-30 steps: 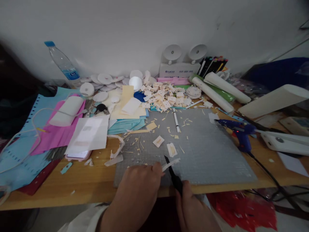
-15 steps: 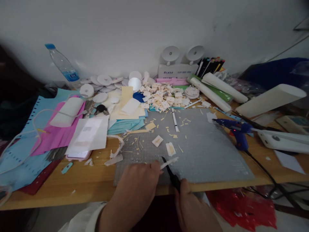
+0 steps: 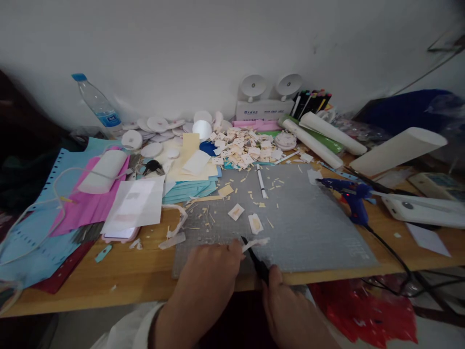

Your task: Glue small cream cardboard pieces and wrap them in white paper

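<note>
My left hand [image 3: 210, 274] is closed, pinching one end of a thin white strip [image 3: 259, 242] above the front of the grey cutting mat [image 3: 308, 232]. My right hand [image 3: 286, 308] is wrapped round the handle of a black knife-like tool [image 3: 260, 266]. Its dark pointed end crosses the strip close to my left fingertips. Just beyond lie two small pale squares: a tilted card piece [image 3: 236, 212] and another with a yellowish patch [image 3: 255, 224]. Yellow offcuts are scattered over the mat.
A blue glue gun [image 3: 352, 194] with a red light rests at the mat's right, its cable trailing off the front edge. Behind the mat are a marker [image 3: 261, 182] and a heap of small cream pieces [image 3: 243, 145]. A water bottle [image 3: 96, 103] stands back left.
The view has shifted slightly. Both hands keep their grips, and the black tool still crosses the white strip at nearly the same place.
</note>
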{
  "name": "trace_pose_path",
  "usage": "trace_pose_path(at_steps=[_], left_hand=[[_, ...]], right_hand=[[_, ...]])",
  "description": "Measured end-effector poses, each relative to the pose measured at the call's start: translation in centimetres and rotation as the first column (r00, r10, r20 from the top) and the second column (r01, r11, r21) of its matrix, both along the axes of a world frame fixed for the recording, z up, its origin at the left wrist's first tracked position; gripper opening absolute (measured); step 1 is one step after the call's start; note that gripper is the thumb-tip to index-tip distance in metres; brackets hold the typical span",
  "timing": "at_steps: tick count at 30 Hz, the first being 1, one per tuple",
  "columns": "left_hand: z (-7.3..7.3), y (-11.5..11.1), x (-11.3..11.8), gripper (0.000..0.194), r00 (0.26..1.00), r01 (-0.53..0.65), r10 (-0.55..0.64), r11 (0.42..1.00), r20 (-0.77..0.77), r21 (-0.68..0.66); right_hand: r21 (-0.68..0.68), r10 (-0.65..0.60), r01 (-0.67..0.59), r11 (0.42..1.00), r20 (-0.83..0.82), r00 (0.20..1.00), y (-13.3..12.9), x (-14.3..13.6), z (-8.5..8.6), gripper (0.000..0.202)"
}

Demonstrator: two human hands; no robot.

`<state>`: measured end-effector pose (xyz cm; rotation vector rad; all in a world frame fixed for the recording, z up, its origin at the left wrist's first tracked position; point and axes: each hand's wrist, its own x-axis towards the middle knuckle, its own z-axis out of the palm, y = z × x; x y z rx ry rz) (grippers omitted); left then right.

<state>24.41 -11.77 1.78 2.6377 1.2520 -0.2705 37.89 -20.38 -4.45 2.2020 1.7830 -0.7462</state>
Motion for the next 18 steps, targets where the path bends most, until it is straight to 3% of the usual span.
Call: trace_pose_path(at_steps=[4, 8, 11, 13, 15, 18], left_hand=[[0.1, 0.6, -0.3, 0.022, 0.999, -0.014, 0.015, 1.0, 0.031, -0.022], [0.1, 2.0, -1.5, 0.025, 0.991, -0.057, 0.064, 0.997, 0.122, -0.054], [0.1, 3.1, -2.9, 0.03, 0.938, -0.135, 0.169, 0.982, 0.301, -0.131], [0.0, 3.7, -3.9, 0.033, 0.864, -0.207, 0.287, 0.952, 0.414, -0.228], [-0.1, 4.0, -4.8, 0.035, 0.778, -0.267, 0.408, 0.903, 0.477, -0.337], [-0.3, 3.9, -5.7, 0.035, 0.665, -0.287, 0.574, 0.787, 0.478, -0.546]], right_hand=[[-0.009, 0.029, -0.03, 0.999, -0.085, 0.996, 0.3, 0.6, 0.8, 0.038], [0.205, 0.105, -0.061, 0.977, -0.213, 0.971, -0.2, 2.7, 0.2, 0.039], [0.372, 0.132, -0.009, 0.928, -0.306, 0.943, -1.1, 4.3, -0.2, 0.041], [0.44, 0.104, 0.084, 0.894, -0.388, 0.916, -1.8, 5.0, -0.1, 0.041], [0.468, -0.004, 0.269, 0.842, -0.493, 0.87, -2.1, 5.2, 0.4, 0.04], [0.355, -0.19, 0.576, 0.736, -0.709, 0.679, -1.6, 4.9, 1.7, 0.036]])
